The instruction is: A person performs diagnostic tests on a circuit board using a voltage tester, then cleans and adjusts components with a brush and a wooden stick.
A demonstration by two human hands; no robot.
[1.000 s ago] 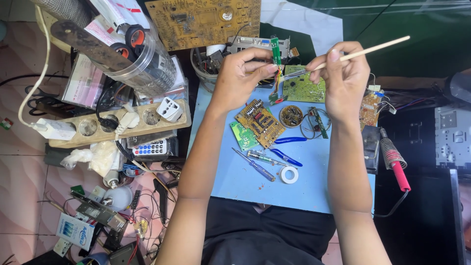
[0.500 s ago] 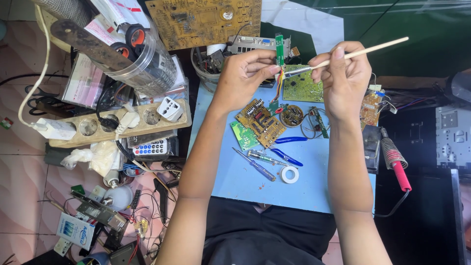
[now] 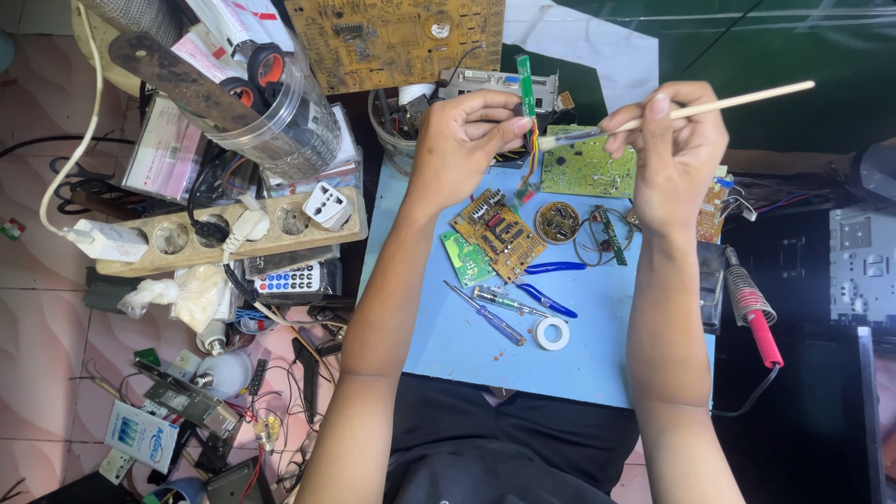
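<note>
My left hand (image 3: 464,142) pinches a narrow green circuit strip (image 3: 525,84) upright above the blue mat (image 3: 579,359), with coloured wires hanging below it. My right hand (image 3: 674,149) grips a wooden-handled brush (image 3: 709,105), its bristle end touching the strip near my left fingertips. Under the hands lie a green circuit board (image 3: 590,168), a brown circuit board (image 3: 499,233), a small green board (image 3: 465,258) and a round board (image 3: 557,222).
On the mat lie a screwdriver (image 3: 485,315), blue-handled pliers (image 3: 549,285) and a white tape roll (image 3: 553,333). A soldering iron (image 3: 754,315) rests at the right. A power strip (image 3: 224,233), clear jar (image 3: 280,112), remote (image 3: 287,278) and large yellow board (image 3: 397,37) crowd the left and top.
My left hand has lifted the green strip upright and slightly right. The brush in my right hand has shifted so that its tip meets the strip.
</note>
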